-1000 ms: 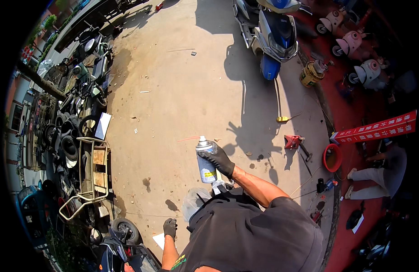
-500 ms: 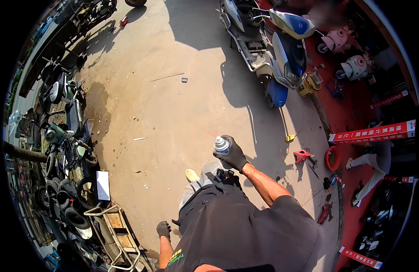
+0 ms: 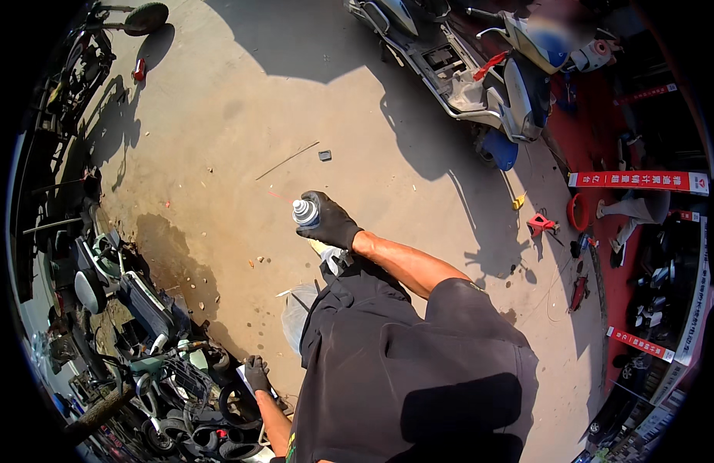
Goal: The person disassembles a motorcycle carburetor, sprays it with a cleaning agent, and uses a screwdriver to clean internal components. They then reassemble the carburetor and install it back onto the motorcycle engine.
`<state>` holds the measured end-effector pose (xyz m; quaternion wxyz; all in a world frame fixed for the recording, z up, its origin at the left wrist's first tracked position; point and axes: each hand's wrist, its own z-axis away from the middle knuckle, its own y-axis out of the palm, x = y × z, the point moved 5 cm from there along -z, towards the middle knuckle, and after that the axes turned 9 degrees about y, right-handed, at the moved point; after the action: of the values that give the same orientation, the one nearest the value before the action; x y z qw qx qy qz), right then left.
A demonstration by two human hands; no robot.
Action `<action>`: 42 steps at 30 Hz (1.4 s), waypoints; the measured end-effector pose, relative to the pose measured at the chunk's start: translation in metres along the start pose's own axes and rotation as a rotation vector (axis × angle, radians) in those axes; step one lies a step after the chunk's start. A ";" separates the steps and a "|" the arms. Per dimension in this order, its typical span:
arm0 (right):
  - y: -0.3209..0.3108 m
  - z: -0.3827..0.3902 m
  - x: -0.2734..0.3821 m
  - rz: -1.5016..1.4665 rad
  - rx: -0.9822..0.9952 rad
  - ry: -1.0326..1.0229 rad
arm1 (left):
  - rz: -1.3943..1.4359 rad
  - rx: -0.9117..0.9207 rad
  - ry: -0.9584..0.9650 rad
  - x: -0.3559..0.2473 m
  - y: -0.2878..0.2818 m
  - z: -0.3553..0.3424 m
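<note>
My right hand (image 3: 331,222), in a black glove, is wrapped round a spray can (image 3: 305,214) in front of my body. The can has a white top, and a thin red straw (image 3: 280,193) points from it toward the far left. My left hand (image 3: 257,374), also gloved in black, hangs low at my left side, its fingers loosely bent and slightly apart, with nothing seen in it. Behind that hand lies part of a white board (image 3: 243,373). The nearest large thing ahead on the right is an electric scooter (image 3: 457,69) with an uncovered floor compartment.
Parts, tyres (image 3: 206,438) and old scooters (image 3: 133,301) crowd the left side. On the right stand a red jack stand (image 3: 541,224), a red basin (image 3: 578,212) and a yellow-ended tool (image 3: 518,202). A person's legs (image 3: 627,210) show near a red banner (image 3: 639,181). A motorcycle wheel (image 3: 146,18) is far left.
My view has swung and moved forward over the ground, with the scooter shifting up and right. My right hand, still holding the can, appears further left. One foot has stepped.
</note>
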<state>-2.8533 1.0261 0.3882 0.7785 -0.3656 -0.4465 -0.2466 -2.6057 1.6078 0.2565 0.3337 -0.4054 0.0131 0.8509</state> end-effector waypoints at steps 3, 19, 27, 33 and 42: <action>0.063 -0.108 0.135 0.040 0.040 -0.360 | -0.159 0.011 -0.363 0.036 0.010 0.009; 0.211 -0.592 0.149 -0.059 -0.391 0.210 | -0.267 -0.257 0.353 -0.594 -0.151 -0.645; 0.394 -0.888 0.273 -0.034 -0.364 0.316 | -0.014 -0.184 0.420 -0.898 -0.194 -0.869; 0.610 -1.175 0.535 0.013 -0.035 0.074 | -0.698 -0.162 0.095 -0.722 -0.297 -0.924; 0.829 -1.423 0.927 -0.474 0.124 -0.286 | 0.004 -0.071 -0.589 -0.849 -0.307 -1.116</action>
<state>-1.0868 0.3562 0.4359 0.6491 -0.2339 -0.6391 -0.3398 -1.2867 1.0457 0.1770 0.3070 -0.1522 -0.1132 0.9326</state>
